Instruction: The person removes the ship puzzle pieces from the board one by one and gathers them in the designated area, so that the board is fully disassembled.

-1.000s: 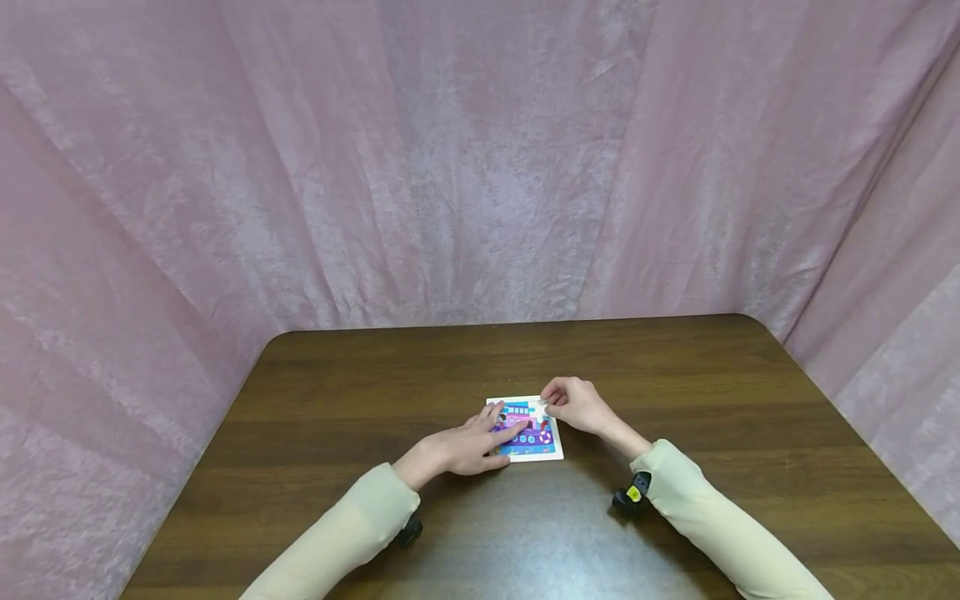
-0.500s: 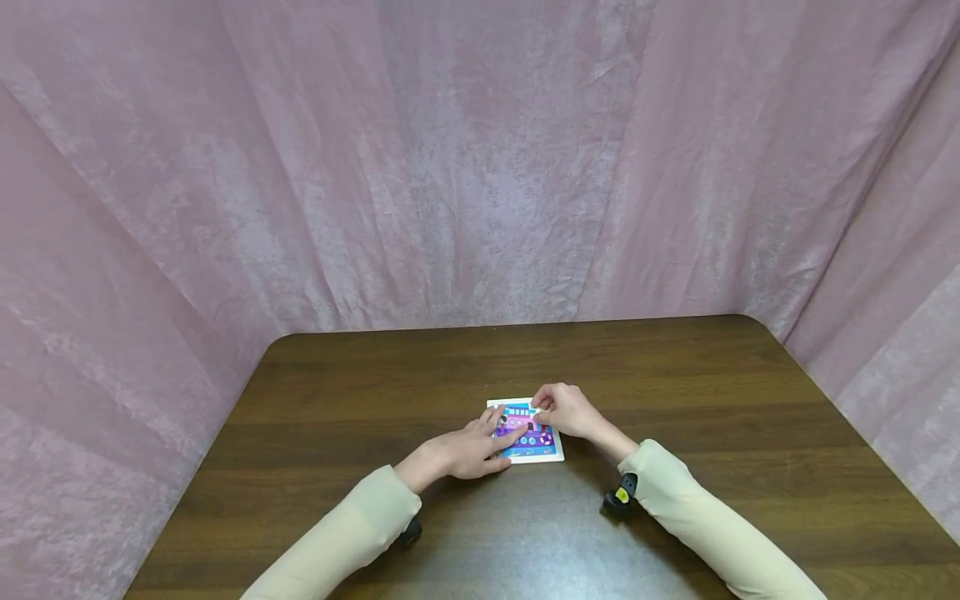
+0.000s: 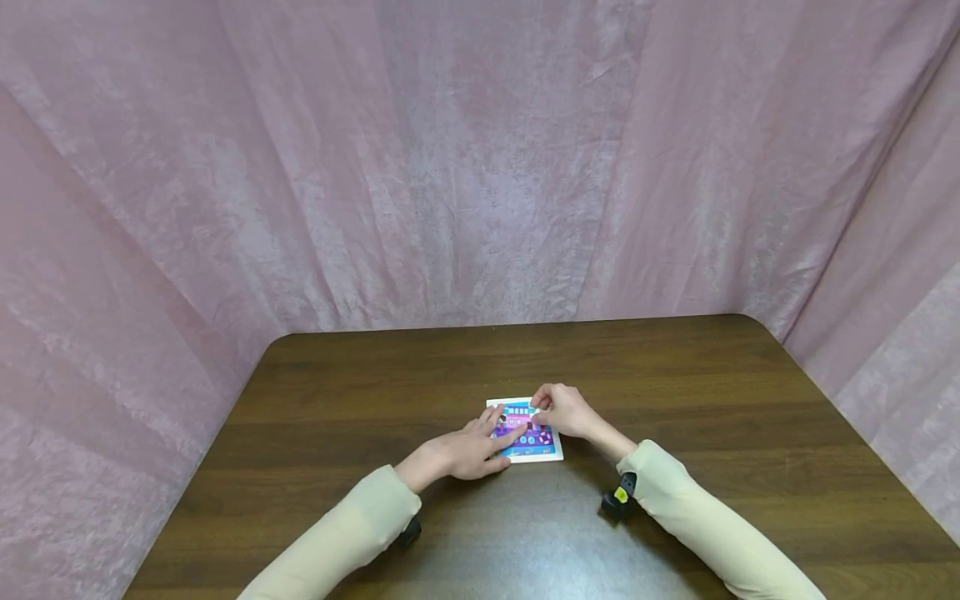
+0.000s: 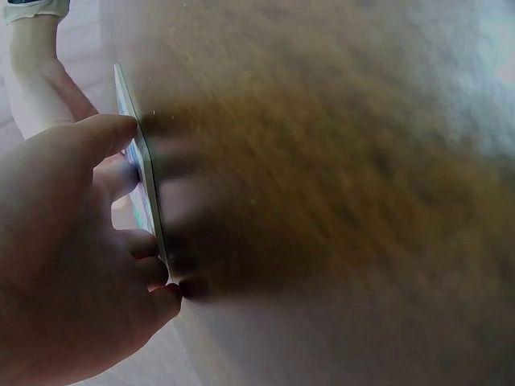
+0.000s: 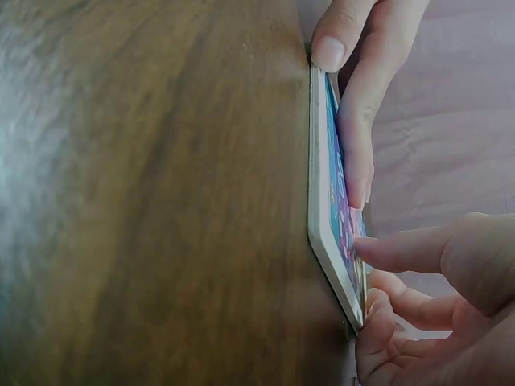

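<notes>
A flat jigsaw puzzle board (image 3: 542,457) with a white border and a blue, pink and purple ship picture lies on the table. My left hand (image 3: 472,450) rests on its left part, fingers spread and fairly straight over the picture; in the left wrist view the thumb sits at the board's near edge (image 4: 154,197). Over the upper right of the picture, my right hand (image 3: 566,411) pinches a small puzzle piece, mostly hidden by its fingers. In the right wrist view the right thumb (image 5: 402,249) touches the picture and the other fingers curl at the board's far end.
The dark brown wooden table (image 3: 375,367) has rounded far corners. Pink velvet curtains (image 3: 480,167) hang behind it and at both sides. A black wrist camera (image 3: 615,500) is strapped below the right sleeve, and light glares off the table's near middle.
My right hand has moved slightly left and inward, from the board's upper right corner onto the picture, covering the white gap seen there before. The left hand has stayed in place.
</notes>
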`<state>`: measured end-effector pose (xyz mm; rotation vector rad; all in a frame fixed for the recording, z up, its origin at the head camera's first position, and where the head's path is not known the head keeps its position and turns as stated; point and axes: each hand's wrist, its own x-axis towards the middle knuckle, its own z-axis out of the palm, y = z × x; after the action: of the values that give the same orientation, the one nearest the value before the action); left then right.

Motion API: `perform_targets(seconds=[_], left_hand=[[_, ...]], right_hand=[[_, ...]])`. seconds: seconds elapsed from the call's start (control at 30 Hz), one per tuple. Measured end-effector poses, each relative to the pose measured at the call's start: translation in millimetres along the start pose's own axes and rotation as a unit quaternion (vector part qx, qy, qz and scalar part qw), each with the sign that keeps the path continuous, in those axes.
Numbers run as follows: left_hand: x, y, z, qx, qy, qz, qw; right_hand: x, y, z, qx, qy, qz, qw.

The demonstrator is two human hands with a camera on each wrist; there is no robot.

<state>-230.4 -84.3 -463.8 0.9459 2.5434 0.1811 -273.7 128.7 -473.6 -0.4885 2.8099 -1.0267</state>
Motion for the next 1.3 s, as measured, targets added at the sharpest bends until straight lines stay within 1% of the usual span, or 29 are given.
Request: perform_targets(seconds=[0.4, 0.6, 0.7, 0.8, 0.9, 1.07, 1.3], left_hand=[[-0.7, 0.2, -0.5, -0.003, -0.001, -0.004, 1.0000], [-0.5, 0.3, -0.8, 0.003, -0.006, -0.005, 1.0000], [-0.4, 0.5, -0.9, 0.005, -0.006, -0.004, 1.0000], [-0.7, 0.7, -1.2, 0.007, -0.005, -0.003, 1.0000], [-0.8, 0.3, -0.7, 0.010, -0.006, -0.006, 0.9999], [-0.4, -1.1, 2.2, 0.014, -0.008, -0.013, 0.9998], [-0.3, -1.9, 3.1, 0.013, -0.008, -0.012, 0.9998]], right_hand=[[1.1, 1, 2, 0.070, 0.026, 0.006, 0.9972], [1.7, 2, 2, 0.102, 0.030, 0.018, 0.9942], [1.5, 4, 0, 0.136, 0.020, 0.036, 0.9898], [0.1, 5, -4, 0.177, 0.004, 0.060, 0.9824], [-1.2, 6, -7, 0.202, -0.003, 0.077, 0.9763], [-4.4, 13, -11, 0.224, -0.002, 0.088, 0.9705], [-9.1, 22, -16, 0.243, 0.002, 0.114, 0.9633]])
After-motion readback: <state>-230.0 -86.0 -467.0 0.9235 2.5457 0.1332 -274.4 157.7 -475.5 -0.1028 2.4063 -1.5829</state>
